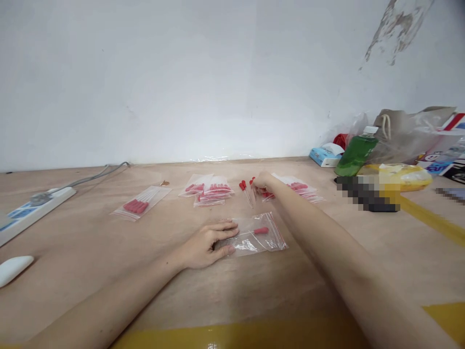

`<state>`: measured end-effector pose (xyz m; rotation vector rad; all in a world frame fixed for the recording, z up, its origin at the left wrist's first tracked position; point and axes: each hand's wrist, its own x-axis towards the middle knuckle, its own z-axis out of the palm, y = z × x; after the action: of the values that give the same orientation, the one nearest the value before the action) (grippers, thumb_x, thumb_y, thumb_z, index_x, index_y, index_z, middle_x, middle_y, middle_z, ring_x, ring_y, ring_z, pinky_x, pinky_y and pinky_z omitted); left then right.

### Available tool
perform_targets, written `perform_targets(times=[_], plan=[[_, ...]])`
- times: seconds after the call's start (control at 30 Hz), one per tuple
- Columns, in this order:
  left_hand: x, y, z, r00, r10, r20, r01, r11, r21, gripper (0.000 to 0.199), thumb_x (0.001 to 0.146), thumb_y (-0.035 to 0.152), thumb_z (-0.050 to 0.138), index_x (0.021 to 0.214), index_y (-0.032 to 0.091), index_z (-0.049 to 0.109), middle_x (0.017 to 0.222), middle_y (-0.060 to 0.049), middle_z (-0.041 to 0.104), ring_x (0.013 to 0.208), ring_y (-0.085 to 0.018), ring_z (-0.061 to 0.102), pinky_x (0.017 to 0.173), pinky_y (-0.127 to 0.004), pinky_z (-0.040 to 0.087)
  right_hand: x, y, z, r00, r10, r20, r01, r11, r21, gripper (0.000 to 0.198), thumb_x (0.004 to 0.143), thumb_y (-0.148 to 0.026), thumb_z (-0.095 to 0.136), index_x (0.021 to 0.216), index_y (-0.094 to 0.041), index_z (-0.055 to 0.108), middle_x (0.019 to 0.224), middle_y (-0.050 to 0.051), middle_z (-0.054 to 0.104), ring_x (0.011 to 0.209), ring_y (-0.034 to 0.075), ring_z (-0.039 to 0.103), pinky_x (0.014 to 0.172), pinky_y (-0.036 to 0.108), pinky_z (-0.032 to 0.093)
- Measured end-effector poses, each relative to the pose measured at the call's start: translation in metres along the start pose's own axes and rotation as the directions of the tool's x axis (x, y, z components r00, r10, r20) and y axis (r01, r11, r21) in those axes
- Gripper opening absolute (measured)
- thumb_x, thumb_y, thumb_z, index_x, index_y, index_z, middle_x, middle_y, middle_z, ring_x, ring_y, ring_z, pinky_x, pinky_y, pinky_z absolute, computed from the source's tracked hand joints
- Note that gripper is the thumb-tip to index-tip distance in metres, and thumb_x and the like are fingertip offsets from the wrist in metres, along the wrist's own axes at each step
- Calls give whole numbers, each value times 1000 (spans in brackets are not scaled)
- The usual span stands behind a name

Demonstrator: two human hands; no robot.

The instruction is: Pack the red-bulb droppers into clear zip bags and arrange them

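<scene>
On the wooden table, near its middle, the left hand lies palm down with fingers spread on the open end of a clear zip bag. That bag lies flat and holds one red-capped dropper. It is pressed down, not gripped.

Further back, the right hand reaches to a few loose droppers lying just behind the bag. Its fingertips are pinched narrow around one or two of them; how many, I cannot tell.

Behind the right hand, a row of filled bags fans out to the right. A second stack of filled bags sits to the left of the loose droppers, and one more filled bag lies apart, further left.

At the left edge rest a power strip with its grey cable and a white oval object. Against the wall on the right stand a green bottle, a tissue pack, a yellow bag and other plastic bags.
</scene>
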<state>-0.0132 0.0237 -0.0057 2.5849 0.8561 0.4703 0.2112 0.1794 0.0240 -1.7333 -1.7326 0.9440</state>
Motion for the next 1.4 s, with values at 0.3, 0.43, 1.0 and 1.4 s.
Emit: perform_targets(times=[0.3,0.43,1.0,1.4], plan=[[1,-1,-1,1000,3,9,-3,1000,-16,43,86,37,51,126,23,47,134,-7,42,126,-23,37,104,-43,30,-93,48,-27,954,6,-301,142,873,467,61,67,-12,54,120,-19,24,54,-8,51,46,11,55,46,24,50],[1,-1,0,1000,6,5,-6,1000,-23,43,86,36,51,127,25,46,134,-6,42,125,-22,37,104,-43,30,-124,73,-18,925,15,-379,231,771,593,63,62,-20,62,113,-24,25,58,-9,51,46,13,56,47,28,53],[0,1,-1,1000,-6,1,6,1000,7,43,86,37,50,127,25,46,134,-6,43,124,-23,39,103,-43,32,-135,88,-15,898,65,-434,254,730,635,48,61,-26,62,98,-25,32,63,-9,54,48,10,55,48,24,48],[-1,0,-1,1000,-6,-29,7,1000,11,51,85,36,52,132,25,37,132,-6,46,122,-24,41,101,-43,34,-154,71,2,979,-7,-202,148,707,692,43,63,-31,64,93,-25,34,61,-7,55,55,13,60,56,28,52]])
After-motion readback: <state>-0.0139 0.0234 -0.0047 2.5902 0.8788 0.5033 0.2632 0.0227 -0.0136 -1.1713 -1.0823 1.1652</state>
